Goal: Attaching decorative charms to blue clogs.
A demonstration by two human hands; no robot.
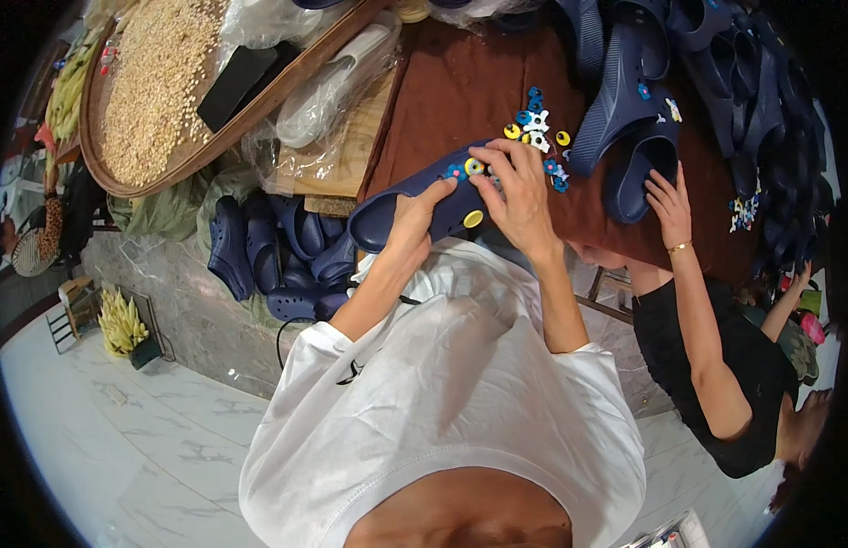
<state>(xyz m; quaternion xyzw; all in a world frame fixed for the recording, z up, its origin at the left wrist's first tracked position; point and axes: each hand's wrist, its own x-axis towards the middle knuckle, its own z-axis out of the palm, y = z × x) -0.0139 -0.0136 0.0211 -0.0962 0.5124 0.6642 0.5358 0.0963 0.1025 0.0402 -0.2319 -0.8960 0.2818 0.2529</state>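
Note:
My left hand (412, 217) grips a navy blue clog (396, 196) by its side, thumb on top, with the open heel toward the left. Small decorative shoe charms sit on the clog's upper: a pink-and-blue flower charm (456, 172) and a round yellow charm (473, 218). Bent over the upper, my right hand (520, 196) pinches a yellow-and-white shoe charm (474, 167) between thumb and forefinger. Whether this charm is fully seated in its hole is hidden by the fingers. Loose blue, white and yellow charms (535, 121) lie just beyond my right hand on the brown cloth (460, 82).
On the right, a co-worker's hand (670, 205) touches another navy clog (632, 187). More navy clogs (743, 82) crowd the far right, and several (259, 247) lie at left. A tray of pale grains (159, 91) and a bagged white shoe (328, 91) stand upper left.

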